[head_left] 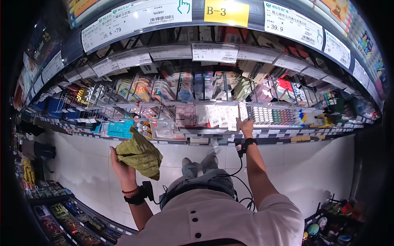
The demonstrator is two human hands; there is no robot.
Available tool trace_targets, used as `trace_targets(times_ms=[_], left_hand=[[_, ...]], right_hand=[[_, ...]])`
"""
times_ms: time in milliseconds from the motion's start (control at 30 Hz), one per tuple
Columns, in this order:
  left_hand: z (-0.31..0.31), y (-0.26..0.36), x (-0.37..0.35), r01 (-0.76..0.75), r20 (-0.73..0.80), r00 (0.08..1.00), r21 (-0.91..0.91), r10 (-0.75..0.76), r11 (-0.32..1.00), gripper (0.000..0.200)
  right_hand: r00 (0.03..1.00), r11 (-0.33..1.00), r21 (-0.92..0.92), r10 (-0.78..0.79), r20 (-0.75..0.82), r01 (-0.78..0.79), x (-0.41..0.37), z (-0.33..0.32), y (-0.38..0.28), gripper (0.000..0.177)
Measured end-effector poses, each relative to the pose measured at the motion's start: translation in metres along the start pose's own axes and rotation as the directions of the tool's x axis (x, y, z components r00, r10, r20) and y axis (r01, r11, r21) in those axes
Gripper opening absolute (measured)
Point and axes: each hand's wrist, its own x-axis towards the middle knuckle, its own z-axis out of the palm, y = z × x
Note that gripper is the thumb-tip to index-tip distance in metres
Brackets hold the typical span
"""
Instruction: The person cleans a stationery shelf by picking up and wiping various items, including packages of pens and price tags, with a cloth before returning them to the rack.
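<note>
A crumpled olive-green cloth (141, 155) hangs from my left hand (122, 166), whose fingers are closed on it, at the lower left, away from the shelf. My right hand (246, 125) reaches to the lower shelf and touches a narrow white package (243, 111); its fingers are small in view, and whether they grip the package is unclear. White tagged packages (219, 116) lie just left of that hand. Boxes with red and white print (186, 115) sit farther left, and rows of white-capped items (262, 116) stand to its right.
Above, shelf edges with price labels and a yellow B-3 sign (226, 12) curve across the view. Turquoise boxes (117, 129) sit at the lower shelf's left. Another person (39, 149) stands at far left. Display racks (74, 217) fill the bottom left; more goods (328, 225) are at bottom right.
</note>
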Motion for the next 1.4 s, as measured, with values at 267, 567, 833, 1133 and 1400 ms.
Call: trace_targets(times_ms=[267,567,833,1133,1400], left_hand=[[0.022,-0.018,-0.002,0.118,0.109,0.973,0.512,-0.201,0.851,0.049],[0.068,-0.018,0.023,0.457,0.523,0.73,0.105,-0.44,0.883,0.068],[0.106,-0.057,0.024,0.712,0.681,0.647,-0.378,-0.343,0.592,0.052],[0.119,-0.079,0.029,0.578,0.685,0.695,-0.352,-0.218,0.736,0.047],[0.05,-0.108,0.053,0.412,0.582,0.804,-0.397,-0.122,0.82,0.04]], right_hand=[[0.989,0.943,-0.329,-0.009,0.145,0.056,-0.06,-0.107,0.004,0.062],[0.711,0.856,0.496,-0.258,0.655,-0.147,-0.17,-0.212,-0.085,0.032],[0.338,0.425,0.9,-0.836,0.432,-0.101,-0.211,-0.194,-0.202,0.049],[0.262,0.632,0.757,-0.768,0.584,0.166,-0.231,-0.144,-0.239,0.052],[0.077,0.564,0.621,-0.703,0.707,-0.544,-0.24,-0.121,-0.223,0.042]])
